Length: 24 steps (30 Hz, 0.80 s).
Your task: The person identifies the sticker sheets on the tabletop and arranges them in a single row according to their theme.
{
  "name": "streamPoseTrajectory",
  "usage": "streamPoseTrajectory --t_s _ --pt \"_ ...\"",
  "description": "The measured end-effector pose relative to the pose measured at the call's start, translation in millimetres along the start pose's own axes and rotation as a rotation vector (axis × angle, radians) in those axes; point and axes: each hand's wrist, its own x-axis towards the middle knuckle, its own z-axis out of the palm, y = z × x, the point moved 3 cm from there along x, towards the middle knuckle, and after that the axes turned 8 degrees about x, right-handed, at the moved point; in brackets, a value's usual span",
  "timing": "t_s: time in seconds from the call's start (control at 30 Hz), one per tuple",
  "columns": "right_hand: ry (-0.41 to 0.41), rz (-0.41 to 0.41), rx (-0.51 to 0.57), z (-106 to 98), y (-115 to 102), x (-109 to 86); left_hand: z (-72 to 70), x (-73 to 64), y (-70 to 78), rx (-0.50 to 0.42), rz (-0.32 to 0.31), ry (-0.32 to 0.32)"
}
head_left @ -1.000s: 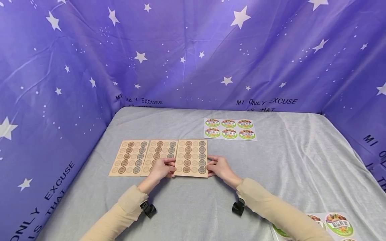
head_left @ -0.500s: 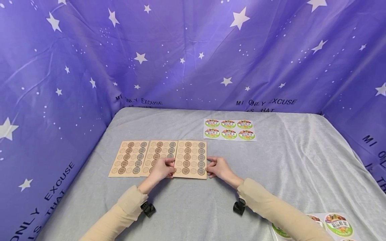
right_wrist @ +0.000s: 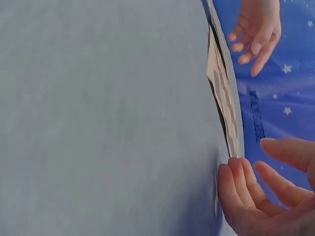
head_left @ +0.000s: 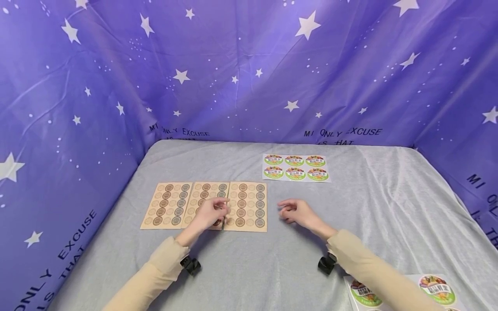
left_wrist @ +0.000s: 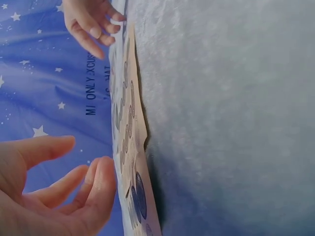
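Three tan sticker sheets lie side by side on the table, printed with rows of round brown, grey and pale stickers: a left sheet (head_left: 165, 205), a middle sheet (head_left: 197, 188) and a right sheet (head_left: 246, 206). Over the seam between the middle and right sheets hovers my left hand (head_left: 212, 213), fingers loosely bent and holding nothing. My right hand (head_left: 298, 214) is off the right sheet's right edge, above the cloth, also holding nothing. In the left wrist view the fingers (left_wrist: 101, 196) are parted from the thumb, just above the sheets.
A white sheet of round fruit stickers (head_left: 295, 167) lies farther back, right of the tan sheets. Another white fruit-sticker sheet (head_left: 436, 288) lies at the front right, partly under my right sleeve. Grey cloth (head_left: 369, 216) covers the table; a purple star-patterned curtain (head_left: 241, 69) surrounds it.
Both hands have let go of the right tan sheet's edges. My right hand has moved right, away from it; my left hand has lifted slightly. The right sheet now lies against the middle one.
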Motion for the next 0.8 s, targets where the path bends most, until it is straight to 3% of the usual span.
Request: streamPoseTrajectory --t_s 0.27,0.6,0.8 --pt "-0.004 -0.015 -0.028 -29.5 -1.0 -3.9 3.1 12.3 13.5 -0.043 0.022 -0.014" --pt "0.060 -0.048 -0.086 -61.7 -1.2 -5.3 9.7 32.4 26.0 -0.070 0.028 -0.034" --pt "0.097 -0.057 -0.106 -77.0 0.7 -4.1 15.7 45.2 32.9 -0.069 0.069 -0.053"
